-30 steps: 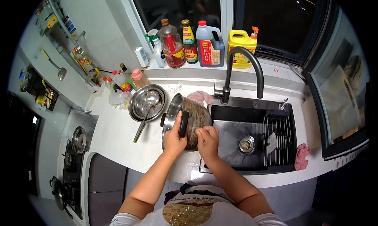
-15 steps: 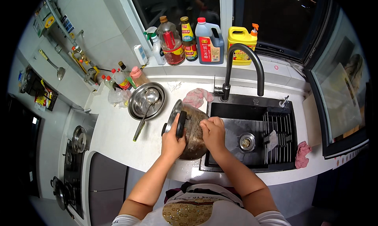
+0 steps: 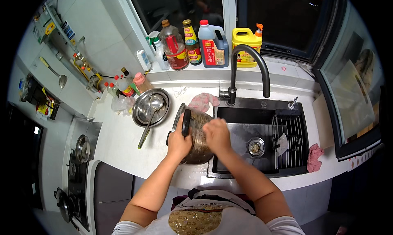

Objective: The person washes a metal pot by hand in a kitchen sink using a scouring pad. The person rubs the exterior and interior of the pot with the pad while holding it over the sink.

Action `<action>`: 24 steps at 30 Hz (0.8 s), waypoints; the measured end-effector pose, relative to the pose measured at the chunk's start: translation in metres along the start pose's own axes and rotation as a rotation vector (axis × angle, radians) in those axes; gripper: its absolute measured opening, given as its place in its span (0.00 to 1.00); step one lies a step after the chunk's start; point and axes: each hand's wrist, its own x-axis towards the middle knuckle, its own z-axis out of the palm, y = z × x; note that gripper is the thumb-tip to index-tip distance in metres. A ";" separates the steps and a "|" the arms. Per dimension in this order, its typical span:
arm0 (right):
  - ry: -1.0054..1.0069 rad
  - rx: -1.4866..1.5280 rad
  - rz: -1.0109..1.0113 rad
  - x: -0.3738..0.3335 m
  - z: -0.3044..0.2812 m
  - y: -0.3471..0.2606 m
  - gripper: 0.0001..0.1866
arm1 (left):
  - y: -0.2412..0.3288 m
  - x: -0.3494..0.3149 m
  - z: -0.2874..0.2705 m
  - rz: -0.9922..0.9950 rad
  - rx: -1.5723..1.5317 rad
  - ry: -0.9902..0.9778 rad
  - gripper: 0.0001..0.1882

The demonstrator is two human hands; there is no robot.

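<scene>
A metal pot (image 3: 198, 149) with black handles is tipped on its side at the counter's edge, just left of the sink. Brown stains and scratches mark its outside, which faces right. My left hand (image 3: 179, 144) grips the pot by the upper black handle (image 3: 186, 122) and the rim. Fingers curled, my right hand (image 3: 217, 136) is closed against the stained side; what it holds, if anything, is hidden. Behind the pot lies a pink and white cloth (image 3: 203, 101).
The black sink (image 3: 237, 169) with a tall tap (image 3: 266, 77) and a wire rack (image 3: 290, 145) is on the right. A steel bowl (image 3: 141, 120) holding a ladle (image 3: 156, 102) stands left. Bottles and jugs (image 3: 214, 50) line the windowsill. A pink rag (image 3: 315, 157) lies beyond the rack.
My right hand has shifted slightly left and up along the pot's side and is a little blurred. The left hand keeps its hold; the whole view has shifted slightly.
</scene>
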 end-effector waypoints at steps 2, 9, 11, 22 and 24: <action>0.025 -0.036 0.059 0.006 0.001 0.012 0.01 | -0.001 -0.001 0.001 0.002 0.002 0.002 0.33; -0.012 -0.007 0.009 0.014 -0.003 0.014 0.01 | 0.002 0.003 0.000 -0.006 0.017 0.001 0.33; -0.085 -0.033 -0.133 0.002 -0.007 0.005 0.02 | 0.000 0.000 0.000 -0.005 0.001 0.009 0.33; -0.050 -0.005 -0.106 0.004 -0.005 0.002 0.02 | 0.006 0.001 -0.004 -0.037 -0.004 -0.032 0.34; -0.105 -0.073 -0.152 0.003 -0.010 0.000 0.02 | 0.002 -0.004 -0.002 -0.016 0.000 -0.014 0.34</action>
